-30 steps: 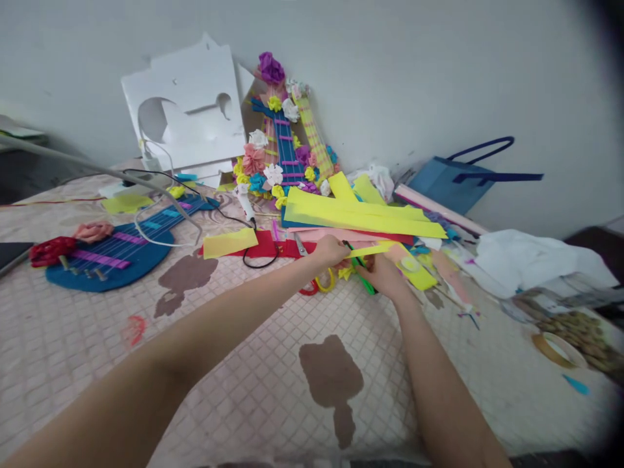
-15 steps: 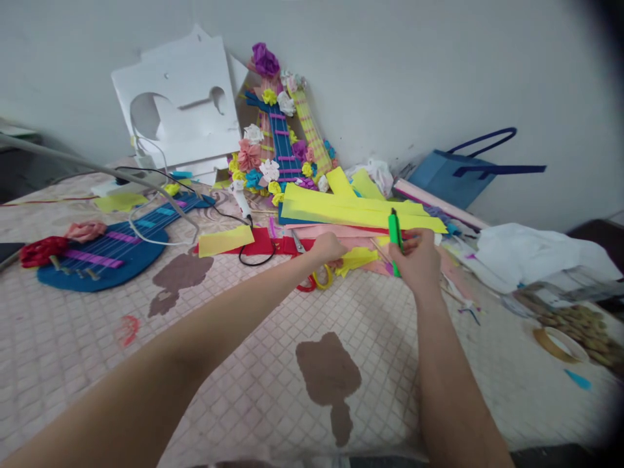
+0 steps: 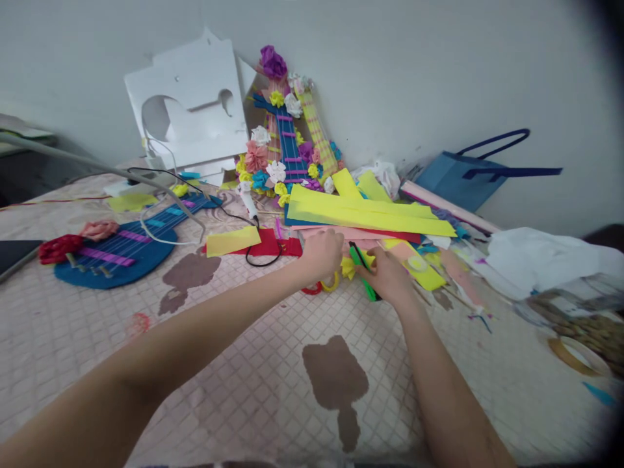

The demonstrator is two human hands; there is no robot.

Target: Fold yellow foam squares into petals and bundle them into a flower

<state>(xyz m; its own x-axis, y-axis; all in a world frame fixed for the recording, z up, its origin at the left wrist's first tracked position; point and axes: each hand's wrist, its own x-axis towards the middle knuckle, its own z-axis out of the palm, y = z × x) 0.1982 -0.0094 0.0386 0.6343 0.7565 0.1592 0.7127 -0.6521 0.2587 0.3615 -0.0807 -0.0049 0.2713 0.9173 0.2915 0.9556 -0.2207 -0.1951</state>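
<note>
My right hand [image 3: 390,278] is closed around a green box cutter [image 3: 363,272], which tilts with its dark end toward the upper left. Just left of it, my left hand [image 3: 322,253] is closed with the knuckles up; whatever its fingers hold is hidden. Between the two hands lies a crumpled piece of yellow crepe paper [image 3: 348,268]. Red and yellow scissor handles [image 3: 330,282] poke out beneath my left hand, which covers the blades. Behind both hands, long yellow crepe paper strips [image 3: 370,213] lie over pink, red and blue ones.
A blue paper guitar [image 3: 121,253] lies at left, with a white glue gun [image 3: 247,200] and its cord nearby. Flower-covered guitars [image 3: 287,143] and white foam boards [image 3: 190,97] lean on the wall. At right are a blue bag [image 3: 463,179], white plastic [image 3: 546,260] and a tape roll [image 3: 578,356].
My right hand has moved left with the box cutter, close to my left hand, uncovering yellow paper at right. My left hand now covers the scissor blades. The view has shifted slightly.
</note>
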